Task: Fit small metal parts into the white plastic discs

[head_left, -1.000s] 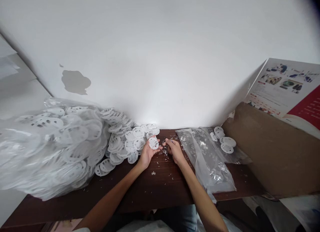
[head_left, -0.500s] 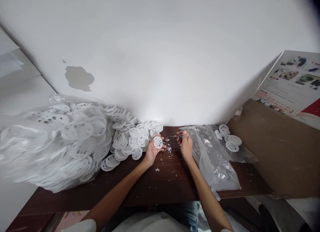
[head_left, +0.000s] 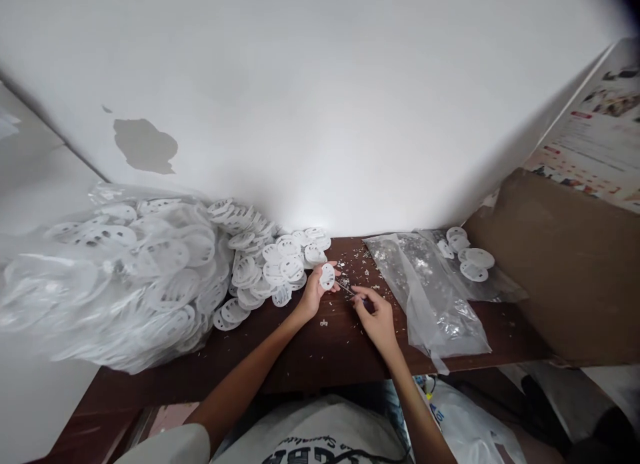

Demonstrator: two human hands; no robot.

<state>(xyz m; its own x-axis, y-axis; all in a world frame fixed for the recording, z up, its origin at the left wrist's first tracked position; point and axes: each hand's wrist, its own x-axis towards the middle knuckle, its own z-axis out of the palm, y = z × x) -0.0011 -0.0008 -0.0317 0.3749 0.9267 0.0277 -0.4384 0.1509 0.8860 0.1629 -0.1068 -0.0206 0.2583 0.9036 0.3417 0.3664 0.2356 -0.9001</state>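
A white round plastic disc [head_left: 327,277] with cut-out slots is held upright in my left hand [head_left: 313,294], its fingers behind and around the rim. My right hand [head_left: 375,316] grips a thin screwdriver [head_left: 347,290] with a dark handle. The metal shaft points up and left, its tip close to the disc's lower right edge; whether it touches I cannot tell. Tiny metal pieces [head_left: 367,273] lie scattered on the dark wooden table [head_left: 300,367] around both hands. Just left of my left hand, loose white discs [head_left: 274,273] lie heaped.
At the left stands a big clear bag [head_left: 165,277] packed with similar discs. Right of my hands lies a flat clear plastic bag [head_left: 440,304] of small metal parts. Several discs [head_left: 473,271] rest beyond it, beside a brown cardboard box [head_left: 565,271]. A white wall [head_left: 330,117] rises behind the table.
My right hand has come lower and turned, bringing the screwdriver tip towards the disc. My left hand has tilted the disc to face more sideways. The camera view has shifted a little.
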